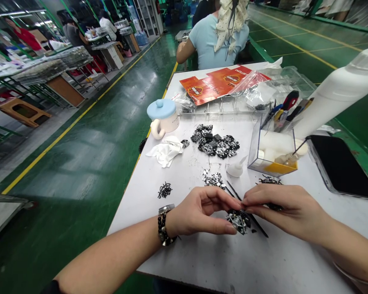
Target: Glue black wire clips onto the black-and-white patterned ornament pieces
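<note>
Near the front of the white table, my left hand [204,210] curls its thumb and fingers around a small black-and-silver metal assembly [238,220]. My right hand [282,206] is pinched at the top of that assembly, its fingertips meeting those of my left hand; whatever lies between them is too small to make out. A thin dark rod [259,226] lies beside the assembly, under my right hand. Just beyond my hands is a pile of small silver parts [214,179]. Black curved pieces [164,190] form a heap at the left.
Farther back lie black-and-silver assemblies [214,142], a white dropper bottle [235,168] and a crumpled tissue [166,151]. A blue-lidded mug [164,116] stands at the left edge. Right are a clear tool box [272,153], a large white bottle [340,92] and a phone [345,165]. A person [216,38] sits ahead.
</note>
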Demonstrator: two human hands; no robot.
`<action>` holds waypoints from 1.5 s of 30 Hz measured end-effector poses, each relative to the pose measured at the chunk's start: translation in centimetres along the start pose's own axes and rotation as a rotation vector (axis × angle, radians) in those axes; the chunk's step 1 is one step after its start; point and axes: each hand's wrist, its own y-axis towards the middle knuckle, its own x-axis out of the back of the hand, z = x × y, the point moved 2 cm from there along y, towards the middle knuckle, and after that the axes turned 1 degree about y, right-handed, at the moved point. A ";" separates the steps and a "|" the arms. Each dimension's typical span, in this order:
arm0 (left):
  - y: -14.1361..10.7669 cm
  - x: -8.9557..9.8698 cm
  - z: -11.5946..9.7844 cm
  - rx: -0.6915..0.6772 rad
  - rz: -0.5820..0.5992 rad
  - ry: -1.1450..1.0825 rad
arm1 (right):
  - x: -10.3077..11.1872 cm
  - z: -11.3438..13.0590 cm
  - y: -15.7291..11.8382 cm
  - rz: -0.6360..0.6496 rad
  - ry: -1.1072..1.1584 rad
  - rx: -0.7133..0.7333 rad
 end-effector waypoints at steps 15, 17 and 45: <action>-0.1 -0.1 0.4 0.102 0.049 0.017 | 0.2 0.5 -0.1 0.225 0.038 -0.006; 0.0 -0.1 0.4 0.112 0.040 0.027 | 0.3 0.6 -0.1 0.247 0.017 0.011; 0.0 -0.8 -0.7 -0.304 -0.168 0.361 | -2.2 0.0 -0.1 -0.130 0.528 -0.369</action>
